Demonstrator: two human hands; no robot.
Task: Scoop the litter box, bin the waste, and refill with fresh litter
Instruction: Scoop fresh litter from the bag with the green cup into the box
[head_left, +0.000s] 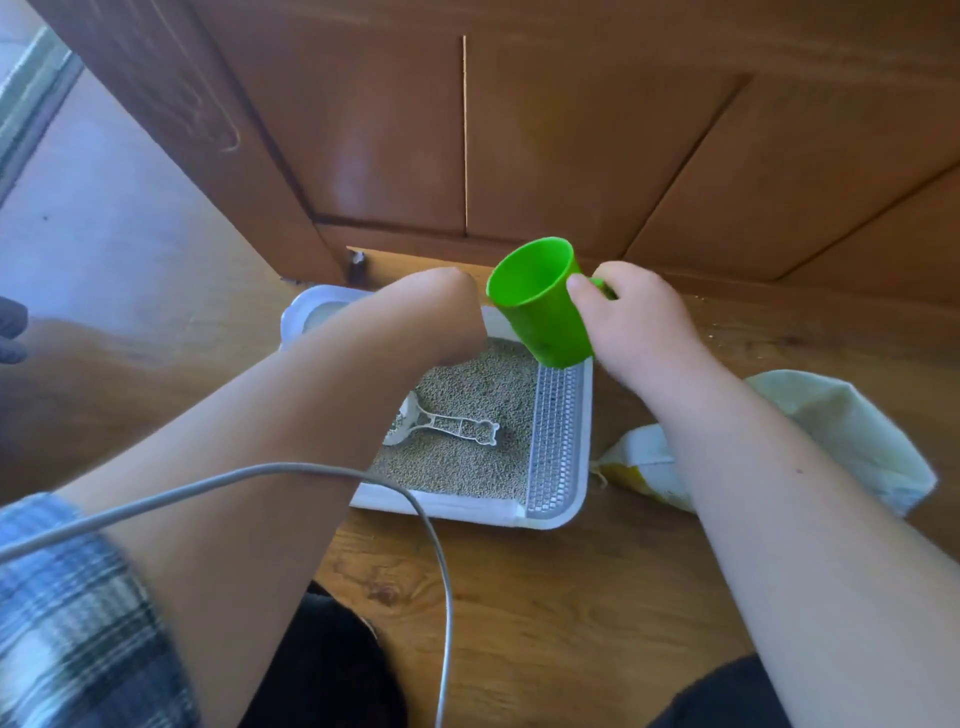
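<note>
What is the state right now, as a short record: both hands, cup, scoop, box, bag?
left hand: bent down over the box's far end, fingers hidden
right hand: grips the cup's handle
cup: green, tilted above the box, no litter seen inside
scoop: lies on the litter, unheld
box: white, litter across its bottom, grille along the right side
bag: on the floor, right of the box

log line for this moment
right hand: holds green cup by handle, tilted above litter box | left hand: fingers hidden | scoop: lying in litter
</note>
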